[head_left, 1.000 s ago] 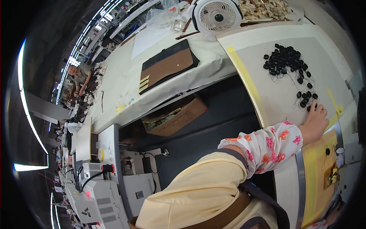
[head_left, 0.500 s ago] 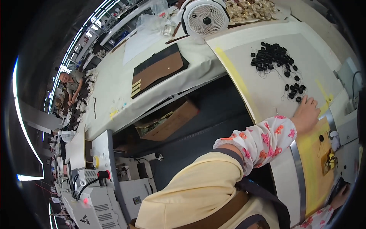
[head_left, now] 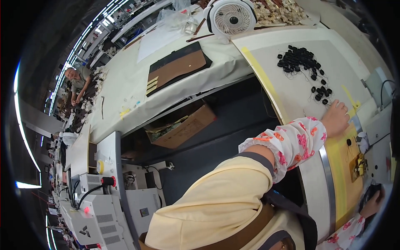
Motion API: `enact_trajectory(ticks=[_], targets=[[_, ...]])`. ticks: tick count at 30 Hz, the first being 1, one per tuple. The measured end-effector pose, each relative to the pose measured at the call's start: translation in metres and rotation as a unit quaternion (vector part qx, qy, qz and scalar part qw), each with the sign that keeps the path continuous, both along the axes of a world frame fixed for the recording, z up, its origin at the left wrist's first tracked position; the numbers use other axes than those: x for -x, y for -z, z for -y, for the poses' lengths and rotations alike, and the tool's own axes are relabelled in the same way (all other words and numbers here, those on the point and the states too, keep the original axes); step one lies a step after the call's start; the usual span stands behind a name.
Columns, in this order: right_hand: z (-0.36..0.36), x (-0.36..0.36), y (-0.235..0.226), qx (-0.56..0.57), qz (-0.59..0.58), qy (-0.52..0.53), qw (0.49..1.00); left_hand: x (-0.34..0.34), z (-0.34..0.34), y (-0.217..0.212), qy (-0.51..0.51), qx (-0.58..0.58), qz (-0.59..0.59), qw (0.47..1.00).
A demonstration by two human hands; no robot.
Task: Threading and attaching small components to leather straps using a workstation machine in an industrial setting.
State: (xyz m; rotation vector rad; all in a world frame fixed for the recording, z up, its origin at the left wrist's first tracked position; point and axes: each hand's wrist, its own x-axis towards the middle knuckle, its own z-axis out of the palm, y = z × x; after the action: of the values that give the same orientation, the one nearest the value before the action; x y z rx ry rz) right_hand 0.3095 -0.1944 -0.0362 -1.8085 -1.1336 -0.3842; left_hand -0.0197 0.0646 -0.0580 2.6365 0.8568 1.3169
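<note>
My left hand (head_left: 336, 119) reaches out over the pale tabletop on the right, its fingers curled in. Whatever they hold, if anything, is hidden. Just beyond its thumb side lies a small cluster of black thread bobbins (head_left: 321, 92), their loose thread tails spread about. Farther back is a larger pile of the same black bobbins (head_left: 298, 59). A single black bobbin (head_left: 348, 142) sits on the yellow-taped board, nearer me than this hand. At the lower right rim my right hand (head_left: 372, 205) is beside a dark object (head_left: 370, 191); its fingers are too obscured to read.
Brown and black flat panels (head_left: 177, 68) lie on the cloth-covered table. A white fan (head_left: 232, 20) stands at the back. Grey machine parts (head_left: 377, 123) border the right side. A cardboard box (head_left: 182, 127) sits below the table; a person (head_left: 78, 83) is far left.
The view has shifted slightly. My left hand has drawn a little away from the small bobbin cluster, toward the right. My right hand stays near the dark object.
</note>
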Motion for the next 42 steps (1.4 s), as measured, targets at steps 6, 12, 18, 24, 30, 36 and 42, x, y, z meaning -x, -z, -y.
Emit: enact_trajectory(ticks=[6, 12, 18, 24, 30, 36, 42], targets=[[-0.026, 0.164, 0.01, 0.088, -0.139, -0.241, 0.957, 0.001, 0.041, -0.016, 0.04, 0.007, 0.04, 0.998], [-0.03, 0.184, 0.015, 0.125, -0.209, -0.281, 0.928, 0.002, 0.032, -0.004, 0.049, 0.067, -0.102, 0.991], [-0.028, 0.186, 0.009, 0.136, -0.235, -0.259, 0.927, -0.001, 0.029, -0.005, 0.066, 0.06, -0.077, 0.993], [-0.027, 0.184, 0.013, 0.133, -0.242, -0.259, 0.926, 0.001, 0.03, -0.004, 0.064, 0.057, -0.063, 0.994], [-0.025, 0.182, 0.013, 0.136, -0.241, -0.262, 0.925, -0.001, 0.031, -0.003, 0.059, 0.046, -0.05, 0.996], [-0.027, 0.185, 0.011, 0.132, -0.231, -0.27, 0.925, 0.0, 0.029, -0.006, 0.064, 0.065, -0.059, 0.994], [-0.028, 0.178, 0.014, 0.124, -0.203, -0.288, 0.928, 0.0, 0.028, -0.003, 0.094, 0.064, 0.074, 0.991]])
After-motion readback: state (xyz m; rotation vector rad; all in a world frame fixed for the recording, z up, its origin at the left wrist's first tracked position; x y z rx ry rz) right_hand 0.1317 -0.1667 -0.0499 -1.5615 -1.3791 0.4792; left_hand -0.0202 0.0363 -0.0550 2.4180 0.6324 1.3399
